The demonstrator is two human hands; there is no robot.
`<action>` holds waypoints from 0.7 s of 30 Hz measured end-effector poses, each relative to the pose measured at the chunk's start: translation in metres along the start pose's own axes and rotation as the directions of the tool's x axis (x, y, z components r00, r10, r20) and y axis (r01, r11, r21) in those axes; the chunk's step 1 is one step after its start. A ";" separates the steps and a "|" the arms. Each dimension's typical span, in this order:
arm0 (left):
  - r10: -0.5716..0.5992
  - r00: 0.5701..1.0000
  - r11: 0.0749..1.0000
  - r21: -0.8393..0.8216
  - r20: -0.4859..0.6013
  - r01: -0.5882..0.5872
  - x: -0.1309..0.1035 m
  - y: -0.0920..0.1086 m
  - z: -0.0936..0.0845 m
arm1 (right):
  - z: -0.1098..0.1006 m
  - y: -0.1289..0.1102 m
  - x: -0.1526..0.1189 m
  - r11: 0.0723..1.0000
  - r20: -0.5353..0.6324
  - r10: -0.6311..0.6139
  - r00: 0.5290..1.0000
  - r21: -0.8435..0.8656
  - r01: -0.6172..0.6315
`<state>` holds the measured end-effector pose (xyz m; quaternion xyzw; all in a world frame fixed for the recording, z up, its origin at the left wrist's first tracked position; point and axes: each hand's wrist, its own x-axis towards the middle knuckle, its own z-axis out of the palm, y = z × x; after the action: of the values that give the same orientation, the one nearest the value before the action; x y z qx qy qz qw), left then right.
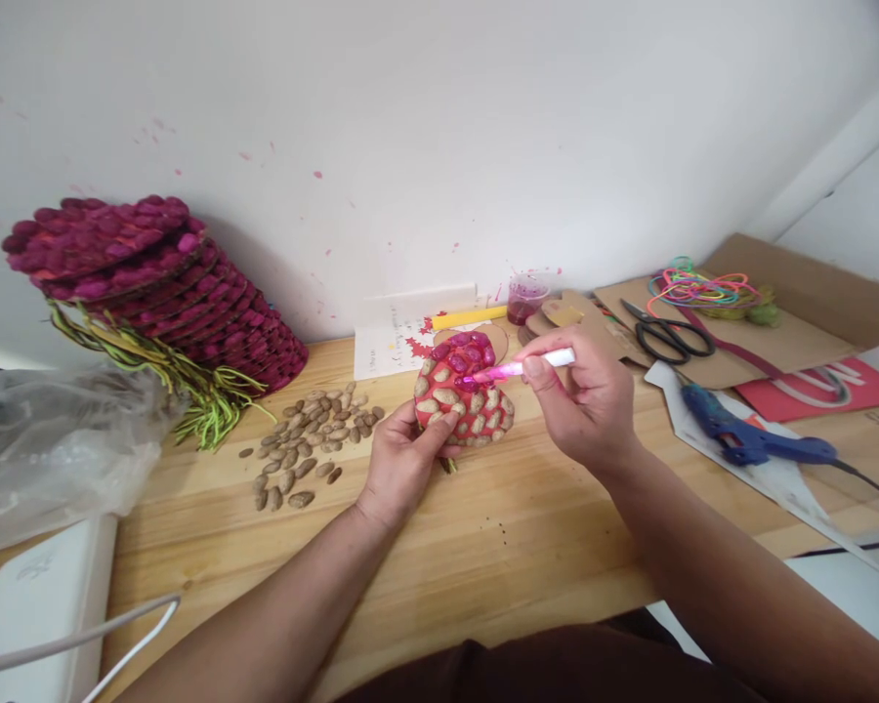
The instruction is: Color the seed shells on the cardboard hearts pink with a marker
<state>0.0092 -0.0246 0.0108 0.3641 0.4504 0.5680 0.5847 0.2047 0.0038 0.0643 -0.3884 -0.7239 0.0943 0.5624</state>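
Observation:
My left hand (pixel 404 463) grips the lower left edge of a round red disc covered with peanuts (pixel 492 430), its thumb lying over the front. Peanuts along the disc's top are wet magenta; those lower down keep their tan shells. Between the thumb and fingers of my right hand (pixel 580 395) is a paintbrush (pixel 549 359) with a white handle. Its magenta-stained tip touches the disc near the border of the painted part. Behind the disc stands a clear cup of magenta paint (pixel 525 299). Loose peanuts (pixel 314 430) lie on the table left of my left hand.
At left leans a tall stack of magenta peanut discs (pixel 190 283) with green strings, beside a plastic bag (pixel 65 449) and a white box (pixel 51 605). On the right are scissors (pixel 672 337), a blue glue gun (pixel 754 434) with its cord, cardboard (pixel 806 322) and coloured cords (pixel 703 290).

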 end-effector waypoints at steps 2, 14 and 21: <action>-0.008 1.000 1.000 -0.003 -0.009 0.008 0.000 0.000 0.000 | 0.000 0.000 0.001 0.999 -0.018 -0.026 1.000 -0.032 0.025; -0.013 1.000 0.999 -0.044 -0.028 0.012 0.000 -0.001 -0.001 | -0.003 -0.004 0.003 0.993 -0.038 -0.082 0.996 -0.084 0.079; -0.016 0.999 0.999 -0.040 -0.034 0.014 0.000 -0.001 0.000 | -0.002 -0.001 0.003 0.991 -0.017 -0.108 0.994 -0.078 0.106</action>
<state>0.0093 -0.0248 0.0095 0.3392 0.4519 0.5786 0.5881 0.2062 0.0041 0.0678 -0.3714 -0.7408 0.0321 0.5588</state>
